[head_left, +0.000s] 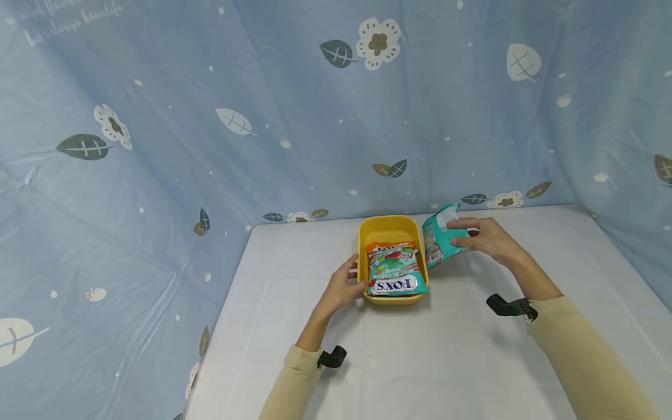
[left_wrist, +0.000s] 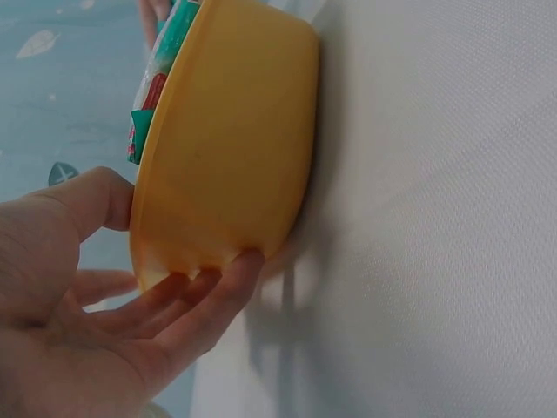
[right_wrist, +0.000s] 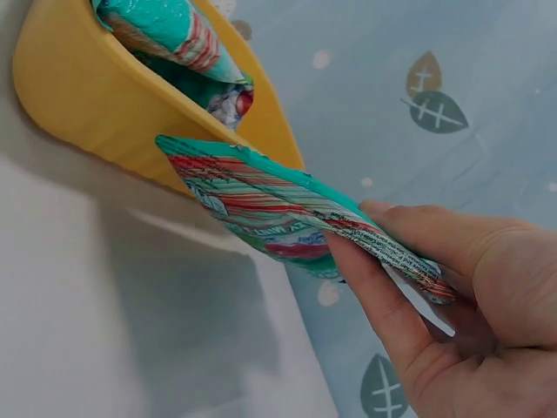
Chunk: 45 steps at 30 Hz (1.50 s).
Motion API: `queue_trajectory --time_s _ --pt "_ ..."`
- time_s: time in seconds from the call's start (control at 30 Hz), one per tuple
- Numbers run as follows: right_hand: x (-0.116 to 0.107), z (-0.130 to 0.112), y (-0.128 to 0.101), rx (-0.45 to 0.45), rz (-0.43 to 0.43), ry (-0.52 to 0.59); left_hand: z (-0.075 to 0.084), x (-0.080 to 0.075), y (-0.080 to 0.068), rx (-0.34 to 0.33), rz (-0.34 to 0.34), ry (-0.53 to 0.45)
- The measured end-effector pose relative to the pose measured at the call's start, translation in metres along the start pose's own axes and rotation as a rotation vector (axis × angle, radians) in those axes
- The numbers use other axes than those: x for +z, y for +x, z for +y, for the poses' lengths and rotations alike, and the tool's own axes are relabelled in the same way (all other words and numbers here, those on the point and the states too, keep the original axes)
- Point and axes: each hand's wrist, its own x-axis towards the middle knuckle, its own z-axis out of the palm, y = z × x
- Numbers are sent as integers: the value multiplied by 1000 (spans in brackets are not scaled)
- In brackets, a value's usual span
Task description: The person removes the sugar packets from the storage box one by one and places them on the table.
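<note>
A yellow plastic container (head_left: 371,226) stands on the white table with a teal FOX'S candy bag (head_left: 392,265) lying in it. An orange-edged bag (head_left: 385,245) shows from under the teal one. My left hand (head_left: 343,287) holds the container's near left side, thumb by the rim and fingertips on the outer wall (left_wrist: 228,131). Just outside the container's right wall, my right hand (head_left: 485,238) pinches another teal candy bag (head_left: 440,239) between thumb and fingers. In the right wrist view this bag (right_wrist: 261,205) is tilted and close to the container's wall (right_wrist: 96,96).
A blue curtain (head_left: 294,146) with leaf and flower prints hangs behind the table and along the left. White cloth covers the table (head_left: 409,361). Black wrist mounts (head_left: 510,305) sit on both forearms.
</note>
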Motion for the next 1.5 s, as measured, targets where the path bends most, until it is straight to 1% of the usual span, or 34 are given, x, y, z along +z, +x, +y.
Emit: queue_trajectory --time_s 0.3,0.57,0.7,0.9,1.13,1.27,1.5 --pt "6 5 3 10 -13 17 -1 0 -1 -6 0 -10" --pt "8 9 5 30 -27 6 1 0 -2 -4 0 -4" --pt "9 12 4 25 -33 7 0 0 -2 -6 -2 1" --pt "11 16 4 20 -32 27 1 1 -2 -6 -2 -8" --pt "12 19 4 32 -29 19 1 0 -2 -4 1 -6" --pt "12 22 3 15 -25 13 0 0 -2 8 3 -3" --pt "15 28 3 1 -19 -6 -1 0 -1 -2 0 1"
